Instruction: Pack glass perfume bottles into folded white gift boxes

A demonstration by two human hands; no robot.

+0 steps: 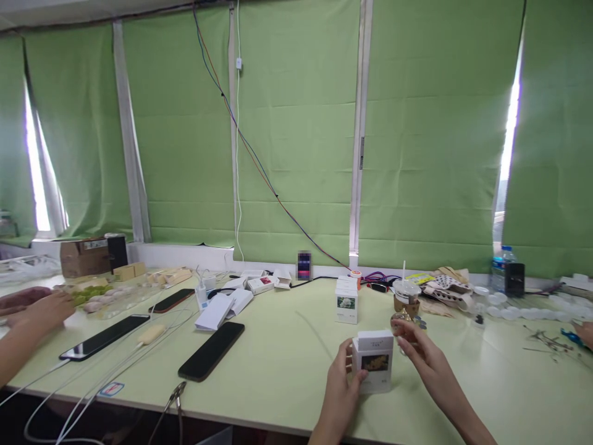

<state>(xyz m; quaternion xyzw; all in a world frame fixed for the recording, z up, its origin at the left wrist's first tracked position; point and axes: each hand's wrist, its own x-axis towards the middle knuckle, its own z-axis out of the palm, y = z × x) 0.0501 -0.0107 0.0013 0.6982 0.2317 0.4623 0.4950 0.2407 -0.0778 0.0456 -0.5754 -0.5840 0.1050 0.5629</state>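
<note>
My left hand grips a small white box with a dark picture on its front, held upright near the table's front edge. Just right of the box's top, my right hand is raised with its fingers bent near the top edge; whether something small is between them is hard to make out. Behind the held box stands a similar white box with a white flower picture. A lidded cup in a brown sleeve is beyond my right hand.
Black phones, white cables and pliers lie left. Opened white boxes sit at mid-left. Another person's hands are at far left, and a hand at far right. Bottles and cloth line the back.
</note>
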